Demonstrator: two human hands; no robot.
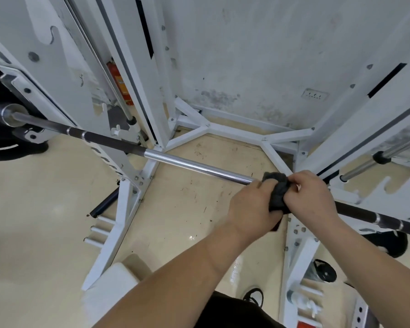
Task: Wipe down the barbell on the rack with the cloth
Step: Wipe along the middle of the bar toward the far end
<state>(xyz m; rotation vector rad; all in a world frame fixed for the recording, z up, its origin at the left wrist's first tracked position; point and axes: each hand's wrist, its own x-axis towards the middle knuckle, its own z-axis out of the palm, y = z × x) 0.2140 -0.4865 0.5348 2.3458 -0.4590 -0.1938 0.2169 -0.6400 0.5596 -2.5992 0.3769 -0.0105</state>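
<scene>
The barbell [189, 165] lies across the white rack [128, 190], running from a black plate at the far left down to the right edge. Its middle is shiny chrome and its outer stretches are dark. A dark grey cloth [278, 191] is wrapped round the bar right of centre. My left hand [250, 208] grips the cloth from the left and my right hand [311, 197] grips it from the right, side by side on the bar. The bar under the cloth is hidden.
A black weight plate [0, 114] sits on the bar's left end. White rack uprights and floor braces [234, 133] stand ahead against a stained wall. A white bench pad [109, 287] is below me, storage pegs [100, 230] jut out at lower left, and a red extinguisher [120, 84] stands behind.
</scene>
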